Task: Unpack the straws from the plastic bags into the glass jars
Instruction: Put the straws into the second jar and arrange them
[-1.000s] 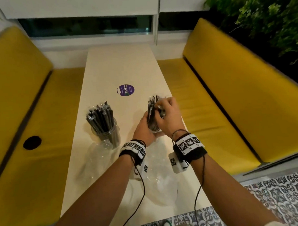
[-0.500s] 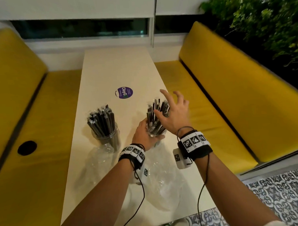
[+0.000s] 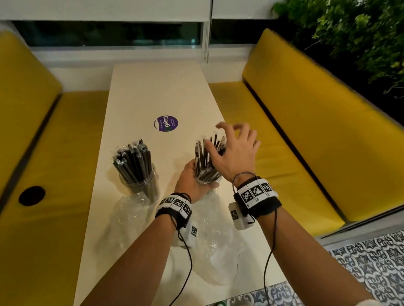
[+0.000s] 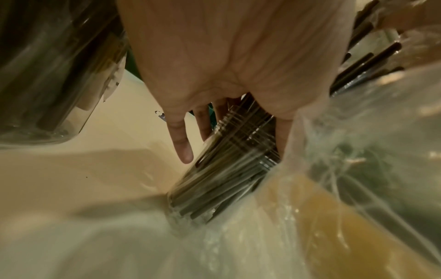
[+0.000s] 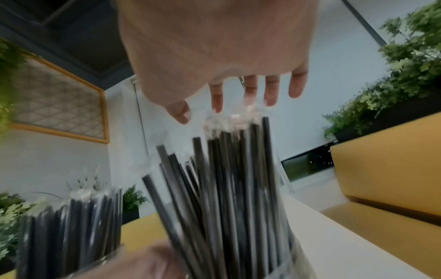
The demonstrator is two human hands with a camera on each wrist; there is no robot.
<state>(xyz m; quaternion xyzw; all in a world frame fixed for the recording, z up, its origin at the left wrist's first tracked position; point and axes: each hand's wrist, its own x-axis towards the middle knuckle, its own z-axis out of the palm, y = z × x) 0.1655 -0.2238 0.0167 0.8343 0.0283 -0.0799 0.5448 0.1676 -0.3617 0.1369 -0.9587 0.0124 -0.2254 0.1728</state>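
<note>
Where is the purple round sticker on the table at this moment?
In the head view the purple sticker lies flat on the white table, roughly central, beyond both jars of straws and just left of the right hand's fingertips.

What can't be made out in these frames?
- Head view: right jar mostly hidden by left hand.
- Left wrist view: left hand's fingertips hidden behind that jar.
- Right wrist view: straws blurred; whether right hand touches them is unclear.
- Straw count: too dense.

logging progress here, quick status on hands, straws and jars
Left hand grips right jar; right hand open over its straws. Left jar already full. Empty bags crumpled near table edge, nothing in the way.
</note>
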